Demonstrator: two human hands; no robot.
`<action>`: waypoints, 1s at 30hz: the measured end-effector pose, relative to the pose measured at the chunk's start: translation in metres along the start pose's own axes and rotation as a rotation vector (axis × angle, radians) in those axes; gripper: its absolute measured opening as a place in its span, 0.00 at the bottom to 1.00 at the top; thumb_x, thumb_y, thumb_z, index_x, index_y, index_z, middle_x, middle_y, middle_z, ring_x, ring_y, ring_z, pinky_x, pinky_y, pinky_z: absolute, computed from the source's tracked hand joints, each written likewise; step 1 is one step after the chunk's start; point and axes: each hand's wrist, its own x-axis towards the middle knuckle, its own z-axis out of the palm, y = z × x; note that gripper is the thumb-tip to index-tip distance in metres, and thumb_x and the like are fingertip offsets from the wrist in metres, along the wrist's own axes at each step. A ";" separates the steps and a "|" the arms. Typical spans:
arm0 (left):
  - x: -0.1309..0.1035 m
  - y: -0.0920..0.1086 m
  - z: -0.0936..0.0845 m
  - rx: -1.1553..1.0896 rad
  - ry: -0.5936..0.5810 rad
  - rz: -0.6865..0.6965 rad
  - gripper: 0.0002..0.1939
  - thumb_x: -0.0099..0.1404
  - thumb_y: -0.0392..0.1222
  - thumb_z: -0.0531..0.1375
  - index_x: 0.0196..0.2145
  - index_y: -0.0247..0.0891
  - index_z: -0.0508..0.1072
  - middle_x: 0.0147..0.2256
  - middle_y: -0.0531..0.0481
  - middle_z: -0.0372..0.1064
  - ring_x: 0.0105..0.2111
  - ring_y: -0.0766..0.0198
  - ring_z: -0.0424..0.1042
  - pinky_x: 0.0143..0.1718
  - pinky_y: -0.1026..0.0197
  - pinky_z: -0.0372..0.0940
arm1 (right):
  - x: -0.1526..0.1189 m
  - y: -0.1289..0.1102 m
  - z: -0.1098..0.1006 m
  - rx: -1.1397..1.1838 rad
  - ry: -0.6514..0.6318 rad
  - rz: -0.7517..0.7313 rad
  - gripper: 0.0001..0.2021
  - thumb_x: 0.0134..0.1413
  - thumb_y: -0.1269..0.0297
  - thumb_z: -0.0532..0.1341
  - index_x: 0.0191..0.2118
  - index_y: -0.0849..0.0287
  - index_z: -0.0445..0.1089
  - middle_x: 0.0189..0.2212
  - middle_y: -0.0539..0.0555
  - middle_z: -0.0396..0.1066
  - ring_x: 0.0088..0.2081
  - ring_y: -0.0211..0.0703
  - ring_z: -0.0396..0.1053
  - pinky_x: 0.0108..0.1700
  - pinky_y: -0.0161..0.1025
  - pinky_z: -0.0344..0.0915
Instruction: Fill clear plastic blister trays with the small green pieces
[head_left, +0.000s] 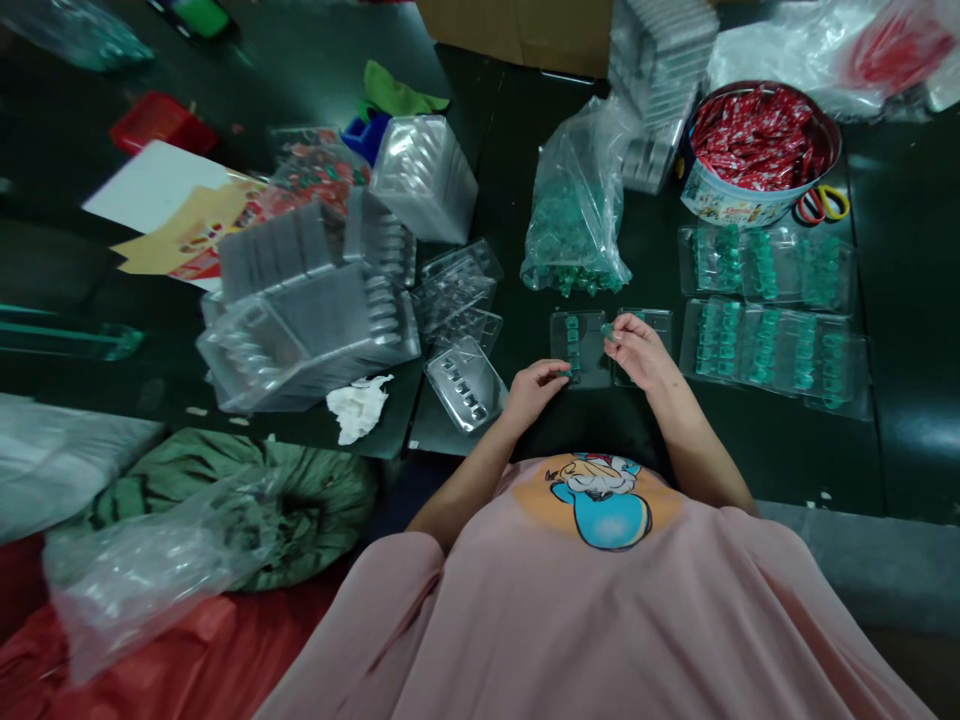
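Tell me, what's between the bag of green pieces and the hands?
In the head view, a clear tray partly filled with green pieces lies between the bag and both hands.

There is one view only, from a camera worn on the person's head. It looks steeply down and forward over the person's own chest, so the pink shirt fills the 6 o'clock part of the picture, closest to the lens. The dark counter spreads away toward 12 o'clock, at about arm's reach. The left hand and right hand sit near the centre, just toward 1 o'clock. The wide lens bends the edges: a cardboard box shows at 12 o'clock, a round tin at 2 o'clock, and red cloth at 8 o'clock below the counter's edge.
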 end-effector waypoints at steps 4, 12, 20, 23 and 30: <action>-0.003 0.002 0.005 0.277 -0.076 0.215 0.10 0.61 0.37 0.62 0.40 0.41 0.79 0.42 0.45 0.74 0.43 0.60 0.73 0.48 0.56 0.66 | -0.001 0.000 -0.001 -0.010 0.018 0.009 0.14 0.39 0.62 0.72 0.30 0.55 0.66 0.25 0.43 0.61 0.27 0.30 0.61 0.32 0.31 0.63; 0.003 -0.010 0.010 0.515 -0.130 0.339 0.12 0.66 0.38 0.58 0.44 0.40 0.78 0.43 0.42 0.72 0.44 0.58 0.71 0.48 0.55 0.66 | 0.000 0.001 -0.002 0.007 0.028 0.004 0.15 0.38 0.62 0.73 0.30 0.55 0.66 0.24 0.43 0.61 0.27 0.30 0.61 0.32 0.30 0.63; 0.007 -0.017 0.011 0.589 -0.152 0.346 0.13 0.68 0.40 0.56 0.45 0.40 0.78 0.38 0.42 0.73 0.39 0.58 0.70 0.45 0.56 0.65 | 0.010 0.005 -0.005 -0.217 0.054 -0.092 0.10 0.44 0.62 0.69 0.34 0.55 0.69 0.26 0.44 0.64 0.28 0.32 0.62 0.34 0.33 0.62; 0.008 -0.021 0.010 0.626 -0.146 0.371 0.14 0.68 0.39 0.56 0.46 0.41 0.78 0.38 0.42 0.72 0.40 0.58 0.70 0.45 0.55 0.66 | 0.036 0.011 0.009 -0.605 0.048 -0.235 0.05 0.49 0.66 0.63 0.34 0.58 0.72 0.30 0.48 0.66 0.31 0.35 0.64 0.39 0.36 0.63; 0.005 -0.022 0.004 0.678 -0.144 0.419 0.15 0.66 0.40 0.57 0.49 0.41 0.76 0.43 0.41 0.71 0.43 0.55 0.72 0.47 0.52 0.68 | 0.084 0.011 0.051 -1.303 -0.061 -0.395 0.23 0.53 0.79 0.54 0.53 0.58 0.71 0.50 0.57 0.65 0.46 0.41 0.67 0.51 0.39 0.63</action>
